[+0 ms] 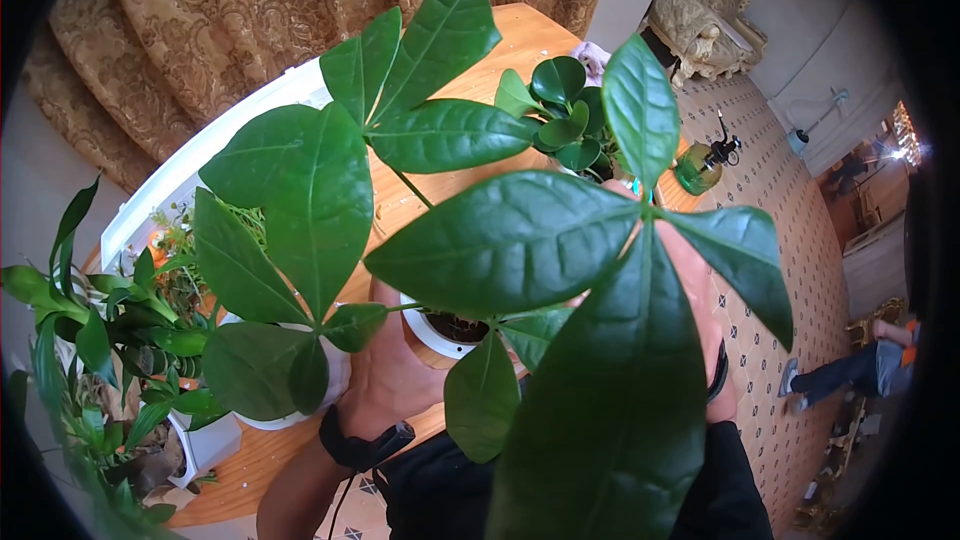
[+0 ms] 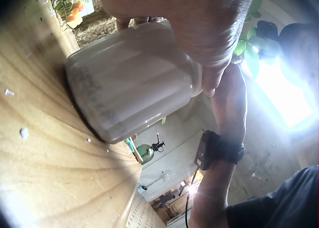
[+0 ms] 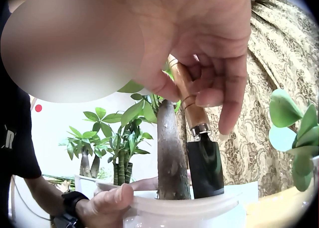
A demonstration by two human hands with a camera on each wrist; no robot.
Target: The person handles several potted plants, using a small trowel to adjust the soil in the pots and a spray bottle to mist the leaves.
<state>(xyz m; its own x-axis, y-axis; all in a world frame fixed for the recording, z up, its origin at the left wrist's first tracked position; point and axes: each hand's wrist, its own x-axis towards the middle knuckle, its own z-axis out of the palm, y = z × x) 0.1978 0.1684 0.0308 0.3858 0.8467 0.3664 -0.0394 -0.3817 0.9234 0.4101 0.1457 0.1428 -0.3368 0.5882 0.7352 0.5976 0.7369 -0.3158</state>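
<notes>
A potted plant with a thick brown trunk (image 3: 172,153) and broad green leaves (image 1: 515,235) stands in a white glossy flower pot (image 2: 134,83). My left hand (image 1: 390,370) grips the pot at its rim, thumb on the near side in the right wrist view. With the fingers of my right hand (image 3: 209,34) I hold the wooden handle of a hand trowel (image 3: 207,163). Its black blade points down inside the rim, beside the trunk, and the tip is hidden. Dark soil (image 1: 455,327) shows in the pot. Leaves cover much of my right hand in the head view.
On the wooden table (image 1: 520,35), leafy potted plants (image 1: 150,340) crowd the left side, and a round-leaved plant (image 1: 575,115) stands at the back. A green spray bottle (image 1: 700,168) is at the right. White crumbs (image 2: 24,133) lie on the tabletop. A person (image 1: 865,365) is far right.
</notes>
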